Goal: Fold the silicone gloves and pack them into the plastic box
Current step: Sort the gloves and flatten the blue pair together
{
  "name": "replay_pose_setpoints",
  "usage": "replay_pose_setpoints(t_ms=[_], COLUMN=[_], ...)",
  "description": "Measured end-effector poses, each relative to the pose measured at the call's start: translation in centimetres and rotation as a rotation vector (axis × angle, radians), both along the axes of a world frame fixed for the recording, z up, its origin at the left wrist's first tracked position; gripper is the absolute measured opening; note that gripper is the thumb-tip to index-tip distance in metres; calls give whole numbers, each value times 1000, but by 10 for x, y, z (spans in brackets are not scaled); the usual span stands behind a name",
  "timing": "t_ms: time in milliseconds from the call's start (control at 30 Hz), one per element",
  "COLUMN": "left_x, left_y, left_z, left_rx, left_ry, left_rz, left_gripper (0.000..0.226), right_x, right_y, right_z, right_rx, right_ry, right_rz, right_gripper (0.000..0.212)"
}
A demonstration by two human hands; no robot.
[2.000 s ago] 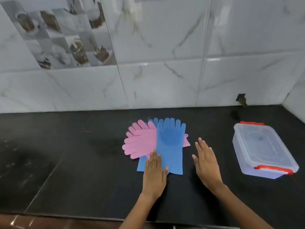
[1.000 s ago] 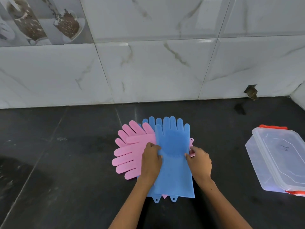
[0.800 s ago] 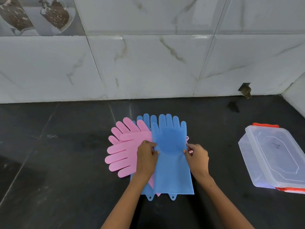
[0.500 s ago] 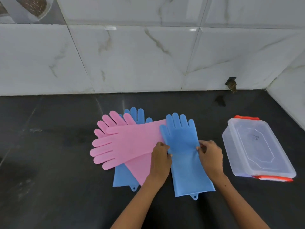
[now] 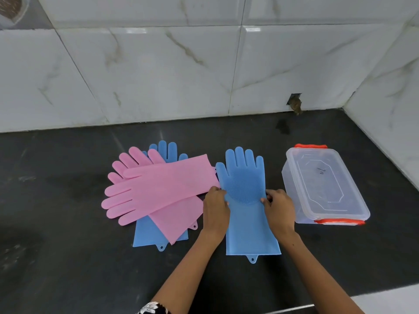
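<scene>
Shift: blue glove (image 5: 246,200) is being drawn rightward off the pile, beside the plastic box (image 5: 322,184).
Fingers: both edges are being pinched by left hand (image 5: 215,207) and right hand (image 5: 277,207), for folding on the surface (image 5: 68,257).

No readable text; box lid (image 5: 322,177) mark illegible.

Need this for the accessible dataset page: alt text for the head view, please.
Both hands, left hand and right hand, pinch the side edges of a blue glove lying flat on a black counter. Left of it lie two pink gloves over another blue one; a lidded clear plastic box sits right.
</scene>
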State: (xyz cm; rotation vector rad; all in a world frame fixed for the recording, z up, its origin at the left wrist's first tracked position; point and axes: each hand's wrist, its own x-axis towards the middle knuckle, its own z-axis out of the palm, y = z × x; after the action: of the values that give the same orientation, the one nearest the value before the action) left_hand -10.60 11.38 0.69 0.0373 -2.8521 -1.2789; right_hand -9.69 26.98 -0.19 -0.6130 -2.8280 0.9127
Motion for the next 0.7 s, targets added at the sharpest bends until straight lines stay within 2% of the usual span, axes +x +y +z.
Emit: replay_pose_setpoints(t_ms=[200,333,433,533,633,700], left_x=[6,13,18,20,24,26], left_y=[2,-15,-54,-116,-179,-206], left_z=[0,8,14,18,13,10], left_rx=[17,29,45,-77,-245,-320], left_ry=[-2,53,79,115,27,-38], left_rz=[4,22,135,203,162,93], left_gripper=[18,24,35,33,40,42], right_x=[5,23,36,26,1,-16], right_y=[1,-13,-41,-75,-109,-129], right_z=[1,10,13,18,21,20], right_rx=[75,89,84,59,108,124], right_ry=[-20,22,55,109,111,109], right_rz=[30,90,310,546,732,780], right_gripper=[25,41,43,36,35,36])
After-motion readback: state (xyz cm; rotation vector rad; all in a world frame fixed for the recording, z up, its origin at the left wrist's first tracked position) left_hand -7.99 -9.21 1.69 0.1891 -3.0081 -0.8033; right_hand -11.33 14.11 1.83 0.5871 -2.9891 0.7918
